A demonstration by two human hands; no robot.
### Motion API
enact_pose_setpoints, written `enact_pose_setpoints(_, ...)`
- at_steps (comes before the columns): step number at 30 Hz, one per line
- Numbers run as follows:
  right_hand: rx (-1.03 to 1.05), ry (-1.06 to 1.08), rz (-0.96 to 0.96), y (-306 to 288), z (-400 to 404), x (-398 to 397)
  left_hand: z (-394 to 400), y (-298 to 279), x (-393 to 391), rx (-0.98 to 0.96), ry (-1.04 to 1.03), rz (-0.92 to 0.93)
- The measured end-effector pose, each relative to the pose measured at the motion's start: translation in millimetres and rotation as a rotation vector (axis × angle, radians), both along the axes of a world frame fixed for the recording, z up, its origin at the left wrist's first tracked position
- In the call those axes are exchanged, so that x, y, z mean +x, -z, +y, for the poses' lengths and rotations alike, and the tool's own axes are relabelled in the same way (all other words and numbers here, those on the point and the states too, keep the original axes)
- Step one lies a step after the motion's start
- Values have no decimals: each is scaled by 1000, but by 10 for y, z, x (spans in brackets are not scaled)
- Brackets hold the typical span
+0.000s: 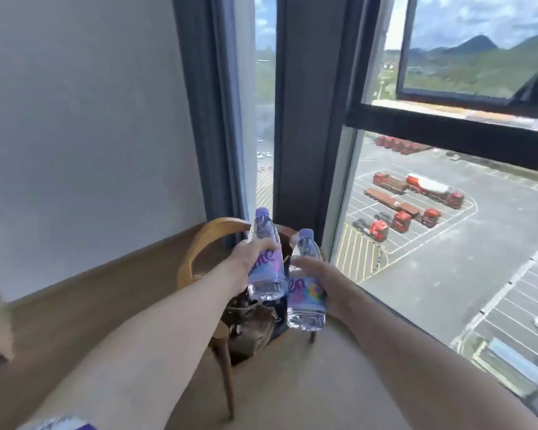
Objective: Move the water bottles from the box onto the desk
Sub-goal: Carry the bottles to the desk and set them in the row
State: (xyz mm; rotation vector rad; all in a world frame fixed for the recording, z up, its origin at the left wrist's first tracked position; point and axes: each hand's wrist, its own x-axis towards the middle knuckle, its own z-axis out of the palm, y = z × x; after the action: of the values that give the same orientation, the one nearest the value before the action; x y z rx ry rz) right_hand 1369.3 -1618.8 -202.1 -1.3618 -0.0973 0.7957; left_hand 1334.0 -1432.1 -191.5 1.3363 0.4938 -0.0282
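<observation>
Two clear water bottles with purple caps and purple labels are held upright in the air above a wooden chair. My left hand (244, 262) grips the left bottle (266, 259) around its middle. My right hand (320, 274) grips the right bottle (306, 293), which sits slightly lower and closer to me. The two bottles are side by side, almost touching. No box and no desk can be made out in this view.
A wooden chair (205, 243) with a curved backrest stands below the bottles, with a dark bag (255, 324) on its seat. A floor-to-ceiling window (448, 243) is on the right, a dark curtain (212, 119) behind, a plain wall on the left. Light wooden floor lies around the chair.
</observation>
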Motion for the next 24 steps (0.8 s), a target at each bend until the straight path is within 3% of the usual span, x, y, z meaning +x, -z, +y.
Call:
enact_pose_setpoints(7, -8, -299, -12, -124, 1843, -229, 1559, -59, -894, -93, -378, -31)
enact_pose_setpoints(24, 37, -1003, 83, -301, 5987, -1207, 4637, -329, -2622, -11, -1077, 17)
